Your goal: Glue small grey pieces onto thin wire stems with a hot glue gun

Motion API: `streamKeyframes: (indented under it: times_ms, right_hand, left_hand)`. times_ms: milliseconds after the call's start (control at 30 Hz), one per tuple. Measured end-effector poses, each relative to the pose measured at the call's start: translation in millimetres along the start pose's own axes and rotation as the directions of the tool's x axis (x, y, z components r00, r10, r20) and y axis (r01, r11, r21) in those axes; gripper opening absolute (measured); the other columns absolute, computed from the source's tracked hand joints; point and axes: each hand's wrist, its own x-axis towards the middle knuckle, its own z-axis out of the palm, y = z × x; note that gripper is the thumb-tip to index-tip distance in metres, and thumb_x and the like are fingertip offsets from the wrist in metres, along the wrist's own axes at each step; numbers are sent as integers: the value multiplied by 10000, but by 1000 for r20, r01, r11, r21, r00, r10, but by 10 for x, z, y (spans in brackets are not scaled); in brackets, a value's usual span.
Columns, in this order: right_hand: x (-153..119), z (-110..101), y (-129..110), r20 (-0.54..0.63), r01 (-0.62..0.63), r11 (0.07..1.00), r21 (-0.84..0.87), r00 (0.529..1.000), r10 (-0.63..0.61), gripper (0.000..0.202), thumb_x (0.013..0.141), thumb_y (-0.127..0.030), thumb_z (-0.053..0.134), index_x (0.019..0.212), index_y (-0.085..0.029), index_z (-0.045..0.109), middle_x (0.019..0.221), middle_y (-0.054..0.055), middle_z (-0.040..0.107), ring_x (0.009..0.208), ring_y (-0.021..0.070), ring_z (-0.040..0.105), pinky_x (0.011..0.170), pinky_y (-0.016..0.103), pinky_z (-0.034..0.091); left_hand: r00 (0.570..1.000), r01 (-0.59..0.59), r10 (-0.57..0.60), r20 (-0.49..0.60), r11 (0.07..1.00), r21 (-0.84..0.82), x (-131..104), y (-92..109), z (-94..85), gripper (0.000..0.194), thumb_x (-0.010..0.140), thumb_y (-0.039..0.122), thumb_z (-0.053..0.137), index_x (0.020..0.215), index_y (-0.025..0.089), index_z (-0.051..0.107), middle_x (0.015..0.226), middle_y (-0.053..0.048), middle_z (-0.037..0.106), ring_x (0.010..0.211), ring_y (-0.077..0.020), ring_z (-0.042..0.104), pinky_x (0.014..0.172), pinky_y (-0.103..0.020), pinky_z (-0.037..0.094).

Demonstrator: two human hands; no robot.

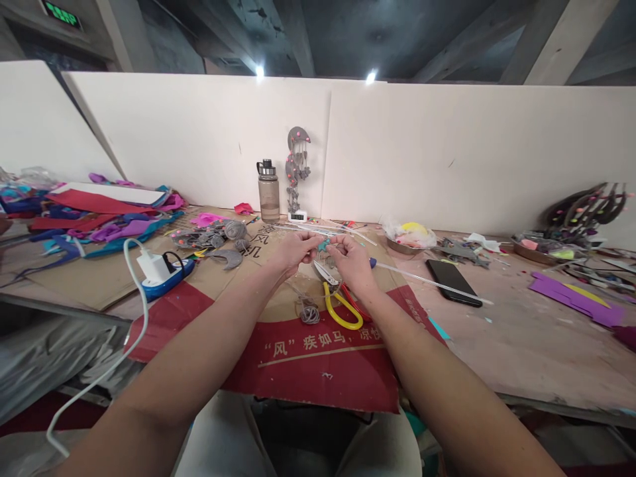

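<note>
My left hand (297, 254) and my right hand (352, 260) meet above the cardboard, fingers pinched on a small teal piece (323, 245) that looks like felt. Its exact shape is partly covered by my fingertips. Just below my hands lie scissors with one yellow and one red handle (342, 311), partly behind my right wrist. Left of the scissors sits a small bundle of grey cord (309, 311). Grey felt pieces (226, 257), some rolled and one crescent-shaped, are heaped to the left of my left hand.
A water bottle (269, 192) stands by the white partition, beside a hanging grey moon ornament (298, 159) and a small digital clock (297, 216). Coloured felt (109, 209) and a blue power strip (169, 278) are on the left. A phone (453, 281) and a plastic-covered bowl (408, 238) are on the right.
</note>
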Motion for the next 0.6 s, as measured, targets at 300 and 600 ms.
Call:
streamKeyframes:
  times_ms: [300, 600]
  right_hand:
    - [-22, -20, -25, -70, 2, 998, -56, 998, -6, 224, 763, -403, 567, 805, -183, 579, 595, -59, 424, 544, 98, 348, 532, 241, 293]
    - [-37, -41, -97, -108, -23, 999, -44, 994, 18, 193, 750, -376, 534, 755, -187, 569, 606, -54, 454, 546, 98, 357, 542, 236, 304]
  left_hand:
    - [998, -69, 69, 1, 997, 16, -43, 30, 42, 291, 717, 377, 678, 611, 142, 542, 461, 39, 456, 399, -34, 324, 417, -198, 238]
    - [998, 6, 5, 69, 986, -166, -40, 47, 40, 218, 675, 320, 718, 764, 136, 644, 583, 0, 557, 513, -75, 499, 441, -191, 328]
